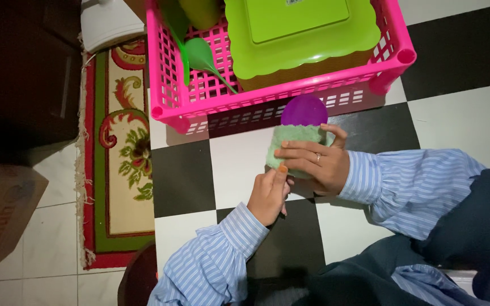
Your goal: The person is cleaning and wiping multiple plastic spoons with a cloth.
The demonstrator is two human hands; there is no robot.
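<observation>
I see the right hand (319,164) with its grip closed around a fuzzy pale-green cloth (293,144), fingers laid flat across the soft, nubbly front. Out of the top of that grip pokes a smooth round purple plastic disc (304,110), wrapped below by the cloth. The left hand (269,195) comes in from below; its grip is narrow, thumb and fingertips pinching the cloth's lower edge, just beside the right fingers. Beyond the disc, almost touching it, stands a glossy pink plastic lattice basket (171,85) holding a lime-green square scalloped plastic tray (301,34) and a green plastic funnel (202,56). Under the grip lies the black-and-white checkered tile floor (460,113); well off to its left, a fringed patterned rug (120,153).
</observation>
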